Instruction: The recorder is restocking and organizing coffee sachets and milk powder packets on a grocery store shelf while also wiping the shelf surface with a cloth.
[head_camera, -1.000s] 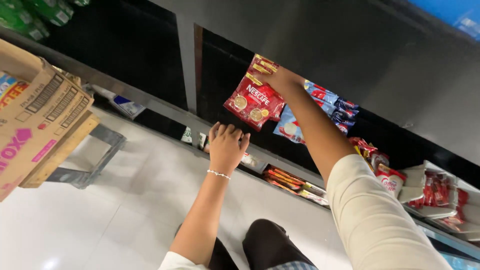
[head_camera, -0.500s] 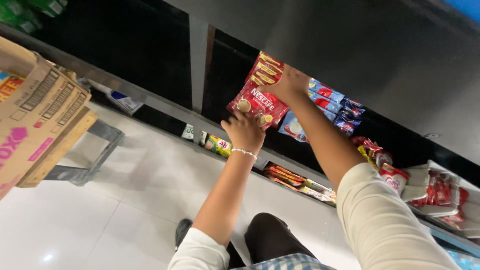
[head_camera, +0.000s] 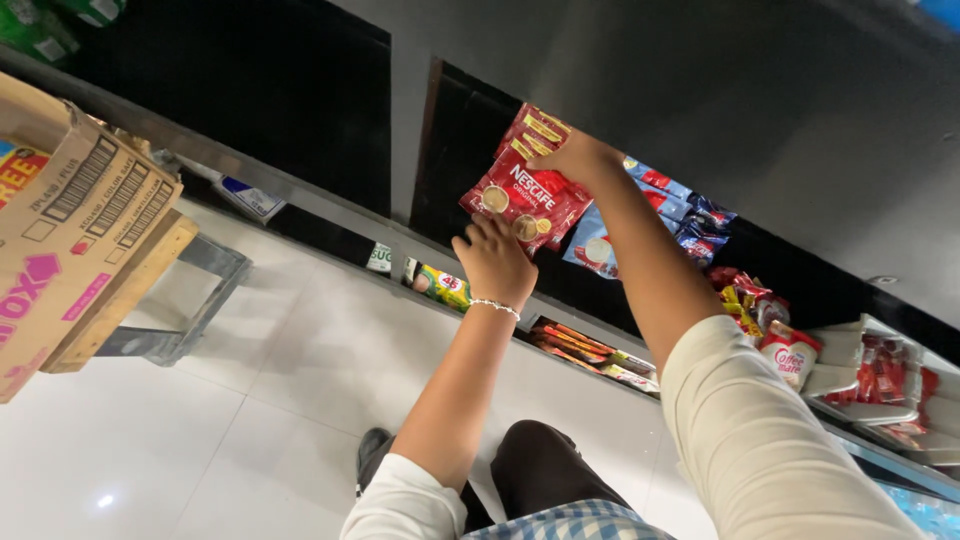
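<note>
Left hand (head_camera: 492, 262) open, fingertips touching lower edge of red coffee pack (head_camera: 525, 195). Right hand (head_camera: 572, 160) grasping pack's top, holding it against dark shelf (head_camera: 460, 130). Blue packs (head_camera: 660, 200) just right of hands; cardboard box (head_camera: 70, 230) far left.

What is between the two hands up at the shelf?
In the head view, a red packet lies between the left hand and right hand; both touch it.

Coffee packet (head_camera: 525, 195) in shelf opening, right hand (head_camera: 575, 158) on its upper edge, left hand (head_camera: 493, 262) touching its lower edge; more packets (head_camera: 665, 200) right of it; cardboard box (head_camera: 70, 215) far left on wooden pallet (head_camera: 125, 295); creamer jar (head_camera: 790, 352) on lower shelf, right.
</note>
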